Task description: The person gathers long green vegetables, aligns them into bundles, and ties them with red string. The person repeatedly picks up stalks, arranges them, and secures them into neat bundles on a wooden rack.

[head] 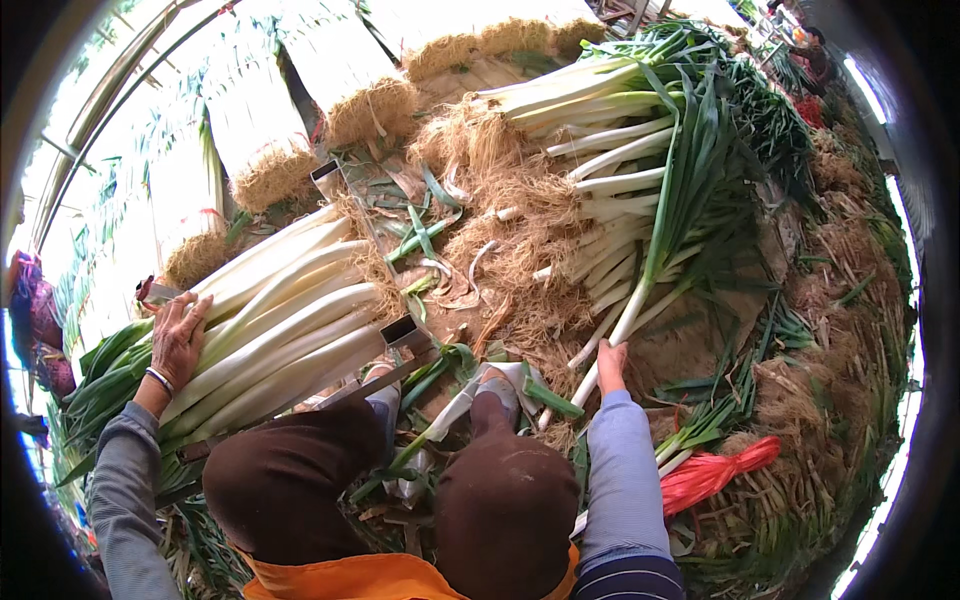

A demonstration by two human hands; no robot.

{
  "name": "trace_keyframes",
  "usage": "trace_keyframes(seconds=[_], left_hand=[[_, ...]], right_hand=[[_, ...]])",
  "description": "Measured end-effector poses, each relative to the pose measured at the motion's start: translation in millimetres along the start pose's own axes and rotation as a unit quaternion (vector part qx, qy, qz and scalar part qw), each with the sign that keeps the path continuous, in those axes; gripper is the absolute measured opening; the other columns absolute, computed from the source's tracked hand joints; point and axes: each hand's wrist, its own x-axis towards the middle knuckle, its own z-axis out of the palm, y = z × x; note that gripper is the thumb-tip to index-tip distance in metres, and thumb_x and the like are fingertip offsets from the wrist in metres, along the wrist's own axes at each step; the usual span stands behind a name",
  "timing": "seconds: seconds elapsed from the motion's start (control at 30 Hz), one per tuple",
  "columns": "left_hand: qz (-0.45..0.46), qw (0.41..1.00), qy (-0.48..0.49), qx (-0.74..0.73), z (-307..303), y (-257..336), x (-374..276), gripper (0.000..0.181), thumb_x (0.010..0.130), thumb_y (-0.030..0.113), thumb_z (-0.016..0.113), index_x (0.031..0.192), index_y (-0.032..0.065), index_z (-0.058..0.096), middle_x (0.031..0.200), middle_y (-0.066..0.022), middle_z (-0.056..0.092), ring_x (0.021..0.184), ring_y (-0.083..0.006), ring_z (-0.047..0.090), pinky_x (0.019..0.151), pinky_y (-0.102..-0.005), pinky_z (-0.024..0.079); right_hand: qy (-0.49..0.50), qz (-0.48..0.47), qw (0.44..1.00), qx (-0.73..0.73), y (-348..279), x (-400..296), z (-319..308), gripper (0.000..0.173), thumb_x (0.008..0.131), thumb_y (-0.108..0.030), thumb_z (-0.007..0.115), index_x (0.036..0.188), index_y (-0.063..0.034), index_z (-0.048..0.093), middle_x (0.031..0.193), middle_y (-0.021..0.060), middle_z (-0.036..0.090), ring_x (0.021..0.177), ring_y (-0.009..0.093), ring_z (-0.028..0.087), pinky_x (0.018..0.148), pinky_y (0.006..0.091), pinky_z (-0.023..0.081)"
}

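Observation:
My left hand (178, 341), with a bracelet at its wrist, rests spread on the upper side of a row of long white-stemmed green onions (281, 322). They lie in a metal frame (409, 334) at my left, with their roots towards the middle. My right hand (613, 360) is closed around the white stem of a single green onion (634, 307), whose green leaves reach up over the loose pile. That pile of green onions (615, 180) lies on the ground at the right, roots to the left.
Tied bundles of green onions (262, 142) stand along the back left. Loose leaf scraps (431, 225) and peeled sheaths lie between frame and pile. Red plastic twine (720, 472) lies right of my right forearm, beside heaped onions with roots (795, 480).

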Motion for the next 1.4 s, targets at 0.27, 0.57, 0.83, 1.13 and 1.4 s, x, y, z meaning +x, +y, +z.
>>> trace_keyframes(seconds=[0.27,0.57,0.83,1.13,1.4], left_hand=[[0.025,0.997,0.04,0.062,1.5,5.0,-0.1,0.032,0.086,0.013,0.058,0.117,0.0125,0.065,0.107,-0.0124,0.06,0.103,-0.0298,0.056,0.089,-0.0434,0.041],[0.118,0.975,0.005,-0.187,-72.9,170.2,82.3,0.021,0.085,0.02,0.064,0.104,0.0097,0.066,0.094,-0.0103,0.062,0.093,-0.0235,0.059,0.081,-0.0385,0.046],[0.185,0.783,-0.059,-0.591,-127.2,461.8,43.4,0.057,0.092,0.036,0.065,0.132,-0.0003,0.047,0.104,-0.0182,0.065,0.097,-0.0238,0.064,0.081,-0.0368,0.054],[0.013,0.4,-0.201,-0.894,-102.0,533.8,23.8,0.032,0.09,0.025,0.07,0.113,0.0042,0.061,0.098,-0.0023,0.064,0.087,-0.0143,0.061,0.076,-0.033,0.052],[0.001,0.264,-0.286,-0.921,-109.1,515.2,18.5,0.044,0.086,0.035,0.074,0.12,0.011,0.058,0.109,-0.0013,0.063,0.099,-0.0178,0.061,0.084,-0.0373,0.052]], right_hand=[[-0.161,0.063,0.957,0.232,14.3,-72.7,-101.4,0.029,0.087,-0.026,0.069,0.088,-0.0026,0.052,0.063,0.0039,0.053,0.047,0.016,0.052,0.042,0.0324,0.043],[-0.39,0.104,0.809,0.428,-15.1,-232.7,-287.3,0.017,0.09,-0.018,0.06,0.099,-0.0141,0.046,0.064,-0.002,0.039,0.046,0.009,0.036,0.04,0.0253,0.032],[-0.256,-0.07,0.927,0.263,-23.5,-327.3,-320.7,0.022,0.092,-0.019,0.062,0.104,-0.0083,0.047,0.067,0.0007,0.046,0.048,0.012,0.046,0.043,0.0294,0.04],[-0.163,-0.134,0.958,0.192,11.8,-345.7,-333.6,0.034,0.095,-0.024,0.053,0.118,0.0018,0.055,0.095,0.0137,0.064,0.079,0.021,0.06,0.071,0.035,0.049],[-0.316,-0.171,0.815,0.456,-93.5,-275.3,-327.7,0.047,0.089,-0.024,0.067,0.129,-0.0029,0.054,0.107,0.0038,0.063,0.084,0.012,0.06,0.069,0.026,0.05]])
